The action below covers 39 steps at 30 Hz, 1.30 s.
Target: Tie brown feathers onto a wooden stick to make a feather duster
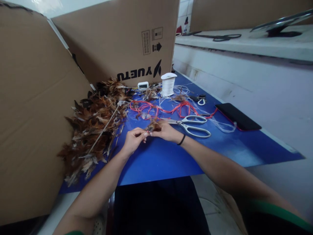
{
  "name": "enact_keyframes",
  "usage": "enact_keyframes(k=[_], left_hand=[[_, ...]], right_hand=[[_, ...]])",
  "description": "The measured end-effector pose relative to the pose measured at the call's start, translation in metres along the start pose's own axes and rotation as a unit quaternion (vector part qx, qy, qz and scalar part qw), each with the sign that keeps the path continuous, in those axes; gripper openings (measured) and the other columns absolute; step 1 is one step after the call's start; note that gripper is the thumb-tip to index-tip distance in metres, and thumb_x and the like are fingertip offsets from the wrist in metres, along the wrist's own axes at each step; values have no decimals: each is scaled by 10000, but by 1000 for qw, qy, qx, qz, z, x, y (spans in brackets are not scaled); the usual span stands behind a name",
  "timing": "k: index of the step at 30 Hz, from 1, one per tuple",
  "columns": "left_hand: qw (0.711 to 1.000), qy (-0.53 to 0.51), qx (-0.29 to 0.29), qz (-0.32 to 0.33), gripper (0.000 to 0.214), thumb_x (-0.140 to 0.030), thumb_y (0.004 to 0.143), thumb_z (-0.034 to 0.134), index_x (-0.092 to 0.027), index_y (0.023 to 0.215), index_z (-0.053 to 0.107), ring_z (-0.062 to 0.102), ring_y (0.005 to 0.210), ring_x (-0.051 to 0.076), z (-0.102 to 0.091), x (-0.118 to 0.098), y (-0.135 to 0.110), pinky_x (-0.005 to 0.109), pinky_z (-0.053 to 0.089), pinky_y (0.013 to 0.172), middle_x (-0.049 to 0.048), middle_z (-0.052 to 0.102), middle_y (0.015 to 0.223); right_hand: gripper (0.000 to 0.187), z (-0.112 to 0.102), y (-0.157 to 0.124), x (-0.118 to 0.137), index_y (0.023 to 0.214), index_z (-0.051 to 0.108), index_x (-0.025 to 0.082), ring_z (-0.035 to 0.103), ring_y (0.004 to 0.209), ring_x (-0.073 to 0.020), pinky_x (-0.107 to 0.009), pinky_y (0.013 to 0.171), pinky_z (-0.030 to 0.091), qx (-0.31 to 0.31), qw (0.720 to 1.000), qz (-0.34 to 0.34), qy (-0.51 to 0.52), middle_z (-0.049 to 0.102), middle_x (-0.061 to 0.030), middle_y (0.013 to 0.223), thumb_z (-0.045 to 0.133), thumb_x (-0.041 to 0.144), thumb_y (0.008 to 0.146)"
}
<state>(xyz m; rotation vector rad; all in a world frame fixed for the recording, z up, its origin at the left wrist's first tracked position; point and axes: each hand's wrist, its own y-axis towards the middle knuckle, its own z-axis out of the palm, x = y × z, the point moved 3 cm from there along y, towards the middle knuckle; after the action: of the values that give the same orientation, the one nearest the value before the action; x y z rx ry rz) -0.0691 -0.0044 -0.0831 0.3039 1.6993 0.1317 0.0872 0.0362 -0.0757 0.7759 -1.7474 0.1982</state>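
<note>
Both hands meet over the blue tabletop (156, 160), fingertips close together. My left hand (133, 140) is closed in a pinch at the lower end of a small brown feather bunch (153, 125). My right hand (166, 131), with a black band at its wrist, also pinches that bunch from the right side. A bit of red shows between the fingertips; what it is I cannot make out. Just beyond my right hand lie scissors (182, 122) with grey handles, blades pointing left. Red ribbon (168, 110) lies tangled behind the hands.
A large heap of brown feathers (97, 127) covers the table's left side against cardboard (117, 42). At the back stand a white spool (168, 85) and a small white device (143, 85). A phone (237, 116) lies at right, near clear strips (223, 128).
</note>
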Motion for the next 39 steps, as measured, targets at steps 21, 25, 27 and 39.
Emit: enact_keyframes(k=[21,25,27,39], left_hand=[[917,354,-28,183,127,-129,801,554,-164,770,672,553,673,118,5,-11,-6,236,446,633,23,592,703],[884,419,6,206,195,-139,837,503,-136,693,634,532,662,123,9,-7,-10,235,438,608,40,560,705],[871,446,17,206,237,-158,854,480,-130,662,616,518,641,119,11,-2,-11,231,430,586,41,541,699],[947,241,87,193,134,-255,804,595,-178,750,691,563,660,117,11,-7,-6,249,473,621,34,602,722]], right_hand=[[131,9,-10,16,775,675,149,494,552,-79,-204,568,341,-11,967,-56,-246,610,0,638,544,160,767],[150,12,-13,20,819,657,149,537,649,-106,-219,624,362,3,942,-105,-319,629,-30,745,507,157,812],[167,14,-14,22,846,646,148,552,718,-124,-231,661,372,17,922,-134,-363,632,-54,821,480,160,842],[131,-14,-5,17,761,657,142,558,694,-117,-243,671,421,64,979,-82,-175,615,-34,767,582,240,803]])
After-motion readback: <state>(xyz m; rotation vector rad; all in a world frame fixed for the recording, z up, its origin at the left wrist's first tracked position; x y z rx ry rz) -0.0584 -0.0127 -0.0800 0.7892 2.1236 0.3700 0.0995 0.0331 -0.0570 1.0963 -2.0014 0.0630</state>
